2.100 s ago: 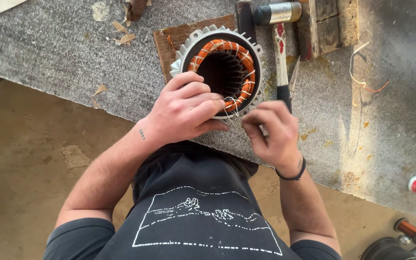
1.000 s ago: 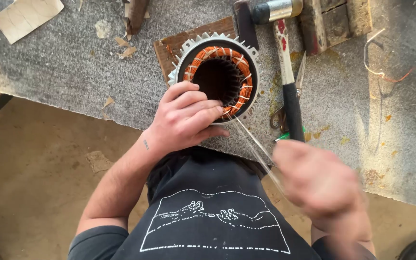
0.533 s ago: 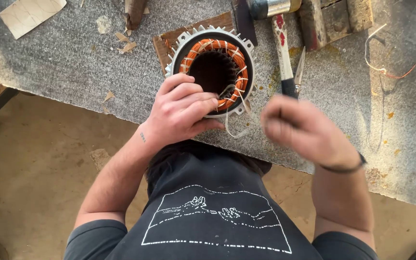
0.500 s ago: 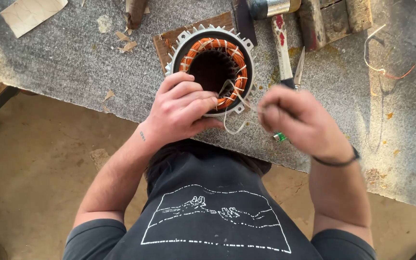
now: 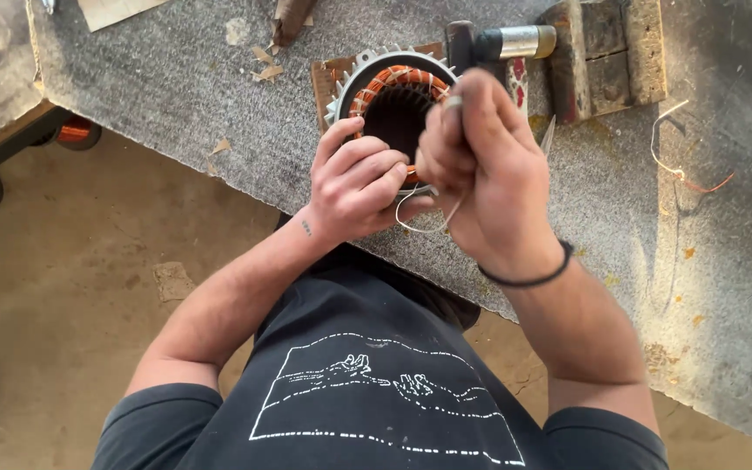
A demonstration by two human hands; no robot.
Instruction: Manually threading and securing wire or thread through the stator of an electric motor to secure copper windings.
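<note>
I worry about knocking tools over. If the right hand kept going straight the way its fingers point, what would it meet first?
Probably the hammer lying just beyond the right hand, past the stator rim. The hand seems raised above the bench, so depth is unclear.

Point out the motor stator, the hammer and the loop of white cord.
motor stator (image 5: pixel 386 80), head view, copper windings on its upper rim.
hammer (image 5: pixel 515 42), head view, shiny metal head.
white cord (image 5: pixel 418 228), head view, bottom of the hanging loop.
</note>
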